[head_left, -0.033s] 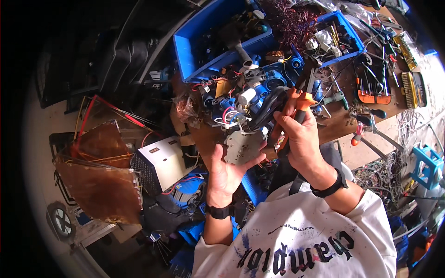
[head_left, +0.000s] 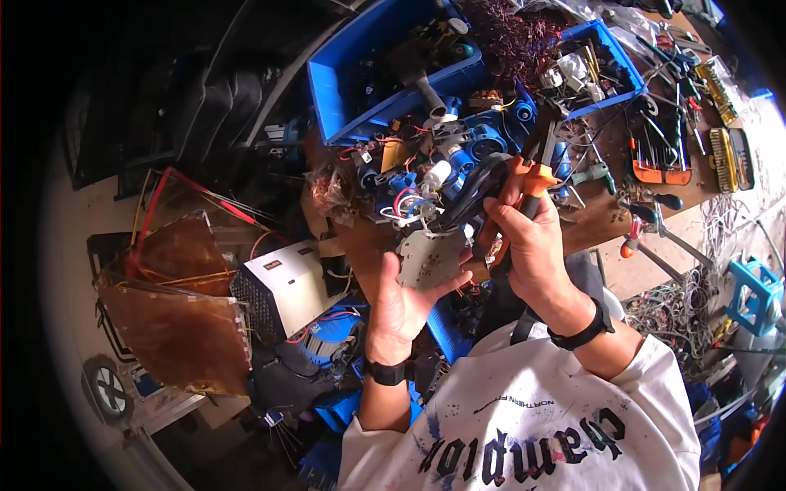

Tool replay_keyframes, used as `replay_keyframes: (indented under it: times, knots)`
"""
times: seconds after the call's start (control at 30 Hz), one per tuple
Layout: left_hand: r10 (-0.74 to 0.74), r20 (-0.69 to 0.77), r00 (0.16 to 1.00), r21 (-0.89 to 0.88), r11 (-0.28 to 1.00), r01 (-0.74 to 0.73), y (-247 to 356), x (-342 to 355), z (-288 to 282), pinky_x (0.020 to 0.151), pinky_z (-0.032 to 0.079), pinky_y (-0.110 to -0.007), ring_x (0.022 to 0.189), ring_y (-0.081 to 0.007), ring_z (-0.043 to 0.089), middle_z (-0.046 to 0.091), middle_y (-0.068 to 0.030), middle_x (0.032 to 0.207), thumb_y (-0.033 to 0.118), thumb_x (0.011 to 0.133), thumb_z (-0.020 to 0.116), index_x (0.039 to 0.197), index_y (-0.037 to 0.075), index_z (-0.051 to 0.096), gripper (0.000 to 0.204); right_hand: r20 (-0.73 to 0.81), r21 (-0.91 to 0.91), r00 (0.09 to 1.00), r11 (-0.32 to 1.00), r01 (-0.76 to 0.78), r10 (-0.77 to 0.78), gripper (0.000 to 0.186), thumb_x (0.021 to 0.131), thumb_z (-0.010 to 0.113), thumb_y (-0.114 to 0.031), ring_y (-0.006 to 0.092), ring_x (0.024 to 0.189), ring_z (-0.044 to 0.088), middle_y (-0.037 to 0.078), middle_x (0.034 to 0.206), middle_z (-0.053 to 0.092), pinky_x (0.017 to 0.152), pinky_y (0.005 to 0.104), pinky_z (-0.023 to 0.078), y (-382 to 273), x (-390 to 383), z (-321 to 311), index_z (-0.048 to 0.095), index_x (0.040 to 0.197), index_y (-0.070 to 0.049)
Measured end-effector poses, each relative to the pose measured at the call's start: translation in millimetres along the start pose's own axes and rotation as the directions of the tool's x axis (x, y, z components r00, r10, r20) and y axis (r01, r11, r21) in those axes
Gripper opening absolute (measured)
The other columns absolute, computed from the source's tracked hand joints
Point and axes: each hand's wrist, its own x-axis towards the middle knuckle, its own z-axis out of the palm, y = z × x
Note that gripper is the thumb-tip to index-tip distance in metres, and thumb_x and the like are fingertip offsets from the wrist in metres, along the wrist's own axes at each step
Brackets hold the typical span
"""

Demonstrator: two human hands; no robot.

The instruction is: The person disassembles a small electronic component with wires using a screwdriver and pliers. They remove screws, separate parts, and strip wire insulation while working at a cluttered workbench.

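Left hand point(head_left: 401, 307) half-curled, holding metal plate point(head_left: 430, 258) in front of table point(head_left: 364, 254), some fingers hidden beneath. Right hand point(head_left: 532, 245) closed round orange-handled pliers point(head_left: 540, 177), lower part covered. Farther, blue bin point(head_left: 332, 90), contents lost in shadow.

A bare strip of table point(head_left: 358, 248) leaves room left of the metal plate point(head_left: 430, 258); beyond, heaped motors point(head_left: 487, 141) and a blue bin point(head_left: 326, 106) block passage, though shadowed gaps are hard to judge.

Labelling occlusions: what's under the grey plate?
The left hand is partly under the grey plate; fingertips show toward its right edge. The remaining area beneath is covered.
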Motion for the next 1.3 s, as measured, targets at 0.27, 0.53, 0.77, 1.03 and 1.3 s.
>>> replay_keyframes:
  times: [0.27,0.53,0.77,1.03,1.3]
  knots:
    - [-0.04,-0.143,0.989,-0.069,0.997,0.03,1.6,8.3,7.6,0.084,0.052,-0.045,0.106,-0.0297,0.06,0.059,-0.0156,0.124,0.066,0.09,0.046,0.131,0.006,0.05,0.073,0.002,0.035,1.0,0.999,0.001,-0.001,0.021,0.087,0.063,-0.002,0.0086,0.062,0.058,-0.003,0.078,0.052,0.052,0.024,0.049,-4.3,-2.4,0.0,0.047,0.084,-0.015]
    - [0.14,-0.129,0.982,0.18,0.977,-0.116,-9.2,-1.8,3.5,0.081,0.054,-0.034,0.101,-0.022,0.063,0.063,-0.0129,0.116,0.049,0.095,0.051,0.128,0.001,0.052,0.058,0.018,0.061,0.999,0.997,0.039,-0.04,0.019,0.087,0.063,-0.002,0.0105,0.052,0.056,-0.002,0.073,0.052,0.045,0.0245,0.047,-7.5,7.1,-4.3,0.047,0.085,-0.013]
    - [0.535,0.016,0.844,0.586,0.679,-0.442,-8.6,-5.2,-9.9,0.083,0.052,-0.039,0.111,-0.0293,0.058,0.057,-0.0161,0.125,0.037,0.09,0.065,0.133,-0.001,0.044,0.061,0.09,-0.088,0.994,0.995,-0.05,0.058,0.013,0.086,0.062,-0.002,0.0082,0.053,0.055,-0.001,0.074,0.056,0.046,0.0218,0.044,-19.6,12.6,-9.5,0.053,0.091,-0.011]
    - [0.646,0.109,0.755,0.727,0.466,-0.503,13.6,-4.9,-12.4,0.09,0.052,-0.039,0.121,-0.0293,0.053,0.051,-0.0184,0.131,0.035,0.08,0.076,0.136,-0.003,0.037,0.078,0.195,-0.655,0.961,0.755,-0.019,0.194,0.02,0.083,0.059,-0.005,0.0093,0.08,0.054,-0.003,0.085,0.056,0.073,0.025,0.045,-38.2,-2.3,-28.7,0.06,0.103,-0.006]
    - [0.579,0.014,0.815,0.626,0.631,-0.459,21.1,-2.9,3.4,0.084,0.055,-0.04,0.115,-0.0298,0.056,0.048,-0.0227,0.134,0.042,0.089,0.064,0.139,-0.002,0.034,0.073,0.352,-0.781,0.91,0.605,0.155,0.22,0.029,0.076,0.055,0.003,0.034,0.094,0.063,0.021,0.105,0.062,0.087,0.0375,0.047,-59.5,-36.4,-24.2,0.055,0.106,0.0]
